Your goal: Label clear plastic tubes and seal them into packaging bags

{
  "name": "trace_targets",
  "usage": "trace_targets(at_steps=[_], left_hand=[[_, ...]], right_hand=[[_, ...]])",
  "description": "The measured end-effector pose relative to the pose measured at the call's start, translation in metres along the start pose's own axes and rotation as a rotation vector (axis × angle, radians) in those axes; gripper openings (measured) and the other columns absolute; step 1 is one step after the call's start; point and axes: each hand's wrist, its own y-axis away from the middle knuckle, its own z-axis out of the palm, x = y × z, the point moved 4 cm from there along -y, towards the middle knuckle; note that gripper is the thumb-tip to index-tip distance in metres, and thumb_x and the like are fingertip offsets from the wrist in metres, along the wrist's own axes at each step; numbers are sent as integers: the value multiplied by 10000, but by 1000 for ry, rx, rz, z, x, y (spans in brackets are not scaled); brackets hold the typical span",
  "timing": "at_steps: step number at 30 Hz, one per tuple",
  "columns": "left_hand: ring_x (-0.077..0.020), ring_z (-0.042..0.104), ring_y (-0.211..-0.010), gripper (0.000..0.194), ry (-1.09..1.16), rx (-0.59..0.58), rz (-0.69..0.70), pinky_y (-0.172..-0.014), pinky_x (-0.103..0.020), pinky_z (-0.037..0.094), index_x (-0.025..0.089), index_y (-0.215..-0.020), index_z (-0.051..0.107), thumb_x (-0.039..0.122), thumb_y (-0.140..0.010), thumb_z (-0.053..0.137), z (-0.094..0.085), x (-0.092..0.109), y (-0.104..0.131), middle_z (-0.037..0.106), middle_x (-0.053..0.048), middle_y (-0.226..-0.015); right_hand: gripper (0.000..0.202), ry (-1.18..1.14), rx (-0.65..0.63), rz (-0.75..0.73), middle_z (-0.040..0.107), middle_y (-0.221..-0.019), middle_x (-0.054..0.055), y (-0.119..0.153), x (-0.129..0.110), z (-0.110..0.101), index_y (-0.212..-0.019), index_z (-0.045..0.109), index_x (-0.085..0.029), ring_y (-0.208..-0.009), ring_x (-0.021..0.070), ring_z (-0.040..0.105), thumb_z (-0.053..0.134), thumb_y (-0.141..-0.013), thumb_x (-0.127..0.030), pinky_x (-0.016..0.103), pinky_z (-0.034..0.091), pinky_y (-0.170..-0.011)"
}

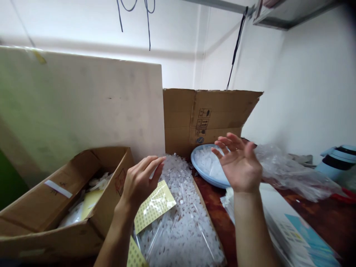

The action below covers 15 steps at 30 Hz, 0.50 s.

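Note:
My left hand (143,178) is raised over the left edge of a broad heap of small clear plastic pieces (183,222); its fingers are bent, with thumb and fingertips near each other, and no object shows in them. Just below it a yellow dotted sheet (155,205) with a glossy surface lies on the heap. My right hand (239,161) is held up, palm showing and fingers spread, holding nothing. Behind its fingers is a blue basin (204,174) of clear plastic pieces. A second yellow sheet (135,256) shows partly at the bottom edge.
An open cardboard box (102,215) with bags and a yellow sheet stands at the left. Cardboard (217,111) leans behind the heap. At the right are crumpled clear plastic (294,170), a white and blue printed package (294,226) and a blue container (336,161).

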Motion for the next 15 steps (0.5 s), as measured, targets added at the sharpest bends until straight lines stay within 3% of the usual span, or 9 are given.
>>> trace_targets(at_steps=[3, 5, 6, 8, 11, 12, 15], left_hand=[[-159, 696, -841, 159, 117, -80, -120, -743, -270, 542, 187, -1100, 699, 202, -989, 587, 9, -1, -1, 737, -50, -980], [-154, 687, -799, 162, 279, -241, -249, -726, -264, 542, 185, -1024, 715, 245, -1001, 566, 26, 3, 1, 737, -45, -939], [-153, 688, -788, 177, 372, -368, -305, -719, -259, 543, 188, -994, 722, 259, -1002, 560, 37, 7, 5, 741, -43, -929], [-164, 702, -805, 172, 517, -685, -358, -715, -253, 545, 201, -982, 741, 274, -981, 585, 65, 23, 21, 758, -40, -944], [-211, 723, -930, 232, 478, -1113, -317, -796, -277, 547, 235, -1098, 758, 276, -873, 722, 104, 49, 53, 767, -57, -1084], [-233, 718, -991, 298, 415, -1187, -296, -832, -292, 546, 247, -1138, 752, 265, -841, 751, 114, 56, 62, 755, -67, -1150], [-279, 730, -947, 289, 318, -1228, -324, -822, -343, 555, 206, -1072, 780, 131, -804, 703, 133, 69, 79, 771, -114, -1063]], right_hand=[[418, 737, 79, 112, 702, -1213, 157, -7, 30, -28, -1213, 671, -207, -1122, 327, 646, 530, -956, -504, 507, 500, -976], [412, 1400, 118, 359, 650, -1295, 193, -6, 60, -53, -1269, 662, -191, -1231, 363, 575, 480, -968, -405, 552, 445, -1030], [403, 1489, 140, 444, 623, -1315, 238, -3, 74, -63, -1237, 687, -160, -1273, 431, 527, 510, -947, -375, 637, 401, -1029], [340, 1569, 145, 565, 636, -1264, 259, 4, 98, -78, -1124, 739, -137, -1254, 480, 530, 519, -916, -291, 704, 380, -990], [335, 1598, 109, 628, 670, -1216, 227, 12, 119, -88, -1077, 765, -154, -1197, 437, 597, 528, -840, -143, 665, 404, -982], [370, 1609, 103, 629, 676, -1222, 217, 13, 122, -90, -1098, 764, -165, -1183, 412, 615, 522, -824, -111, 647, 401, -996], [387, 1631, 121, 632, 725, -1156, 192, 11, 124, -94, -1103, 779, -197, -1109, 363, 663, 500, -849, -110, 627, 359, -1039]])
